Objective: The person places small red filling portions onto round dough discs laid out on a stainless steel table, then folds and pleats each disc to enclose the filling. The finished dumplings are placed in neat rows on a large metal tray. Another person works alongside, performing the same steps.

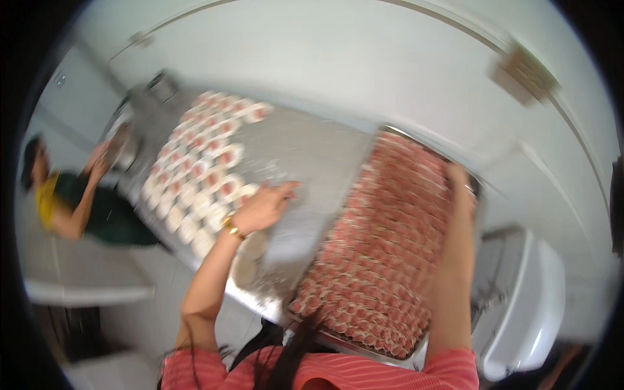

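Note:
My left hand (262,208), with a gold bracelet at its wrist, hovers over the steel table beside dough rounds. Its fingers stretch out to the right and look apart; a small reddish spot shows at the fingertips. Several pale dough rounds (188,194) lie in rows on the left, many topped with pink filling (227,188). At the far right corner of a large metal tray (416,139) is my right hand (457,174), blurred, its fingers hard to make out. Tight rows of pink, filled dough pieces (383,240) cover the tray.
The steel table (305,143) has flour smears between rounds and tray. A metal container (162,86) stands at its far left. Another person (84,201) in a dark green apron holds a round vessel at left. A white bin-like container (523,299) stands right of the tray.

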The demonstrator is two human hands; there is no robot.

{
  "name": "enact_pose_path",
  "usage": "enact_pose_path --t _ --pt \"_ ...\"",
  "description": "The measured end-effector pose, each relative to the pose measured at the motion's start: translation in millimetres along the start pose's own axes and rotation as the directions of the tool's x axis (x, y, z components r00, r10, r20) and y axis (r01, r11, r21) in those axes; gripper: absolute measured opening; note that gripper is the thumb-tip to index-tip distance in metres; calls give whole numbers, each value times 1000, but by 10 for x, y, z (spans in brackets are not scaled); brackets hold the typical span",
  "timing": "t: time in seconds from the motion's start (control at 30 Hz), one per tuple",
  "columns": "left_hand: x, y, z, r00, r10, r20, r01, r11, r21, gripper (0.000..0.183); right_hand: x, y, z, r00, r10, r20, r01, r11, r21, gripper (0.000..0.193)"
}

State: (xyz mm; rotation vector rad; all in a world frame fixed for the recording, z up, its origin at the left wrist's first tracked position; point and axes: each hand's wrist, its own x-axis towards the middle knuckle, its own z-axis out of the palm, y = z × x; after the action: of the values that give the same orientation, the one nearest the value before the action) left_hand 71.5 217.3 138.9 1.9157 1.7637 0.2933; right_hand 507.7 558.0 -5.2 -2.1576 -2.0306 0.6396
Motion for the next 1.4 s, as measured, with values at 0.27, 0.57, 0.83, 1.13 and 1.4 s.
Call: enact_pose_path --t 0.27,0.57,0.83,1.13,1.4 --pt "-1414 -986 -400 931 -310 -191 254 929 -269 36 366 450 222 999 -36 -28 31 988 -150 36" --pt "-1577 -2447 -902 673 -375 -638 356 920 -165 22 -743 66 -911 740 35 -672 193 945 262 46" --pt "-1823 -3094 -777 632 -369 -681 198 927 -318 21 -2839 -2503 271 772 -368 -519 552 793 258 35" --pt "-1576 -2482 -201 824 -264 -501 27 902 -431 20 -3548 -3796 2255 880 -311 -360 353 934 55 22" --pt "-1229 -1989 484 968 -160 -194 7 789 -615 22 -3540 -3714 2300 996 53 73 -90 575 813 25"
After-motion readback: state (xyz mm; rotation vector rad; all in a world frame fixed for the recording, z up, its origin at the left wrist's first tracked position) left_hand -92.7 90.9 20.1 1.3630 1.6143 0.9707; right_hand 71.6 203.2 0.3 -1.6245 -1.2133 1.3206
